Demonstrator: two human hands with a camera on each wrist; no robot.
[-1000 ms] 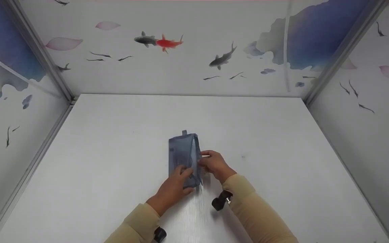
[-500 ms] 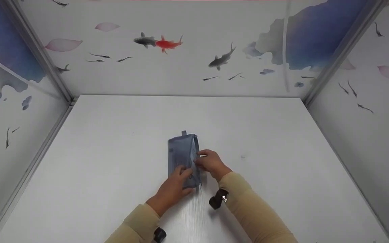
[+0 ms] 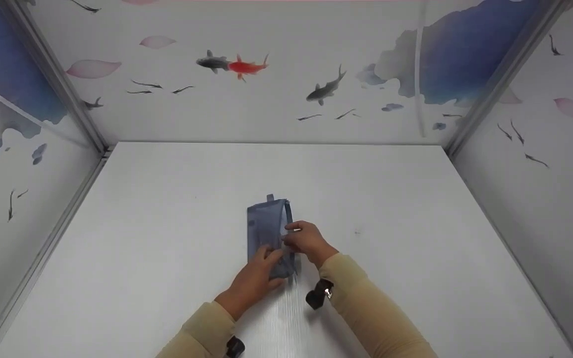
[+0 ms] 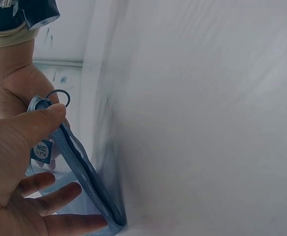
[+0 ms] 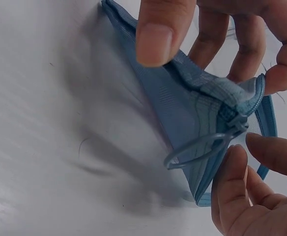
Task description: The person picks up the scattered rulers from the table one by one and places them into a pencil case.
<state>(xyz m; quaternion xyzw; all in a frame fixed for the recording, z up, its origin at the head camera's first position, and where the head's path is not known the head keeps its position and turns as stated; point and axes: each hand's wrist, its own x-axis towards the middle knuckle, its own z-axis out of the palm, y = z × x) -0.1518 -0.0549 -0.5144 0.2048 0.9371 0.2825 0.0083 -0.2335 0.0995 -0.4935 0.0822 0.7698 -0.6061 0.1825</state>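
A blue mesh zip pouch (image 3: pixel 265 221) stands long side away from me on the white table, its right edge gaping. My left hand (image 3: pixel 250 279) holds its near end, thumb at the end and fingers over the top. At the gaping edge, my right hand (image 3: pixel 310 241) pinches with thumb and index finger. The right wrist view shows those fingertips beside the zipper slider (image 5: pixel 239 126), which carries a thin ring pull. A small dark blue label (image 4: pixel 42 151) hangs on the pouch in the left wrist view. What lies inside the pouch is hidden.
The white table (image 3: pixel 182 199) runs back to a white wall (image 3: pixel 266 109) printed with fish and petals. Similar panels stand on both sides. Black wrist cameras (image 3: pixel 319 294) sit under both cream sleeves (image 3: pixel 373 308).
My right hand has moved slightly left, and the pouch's right edge has shifted left with it, its gap looking rounder. The left hand stays nearly still.
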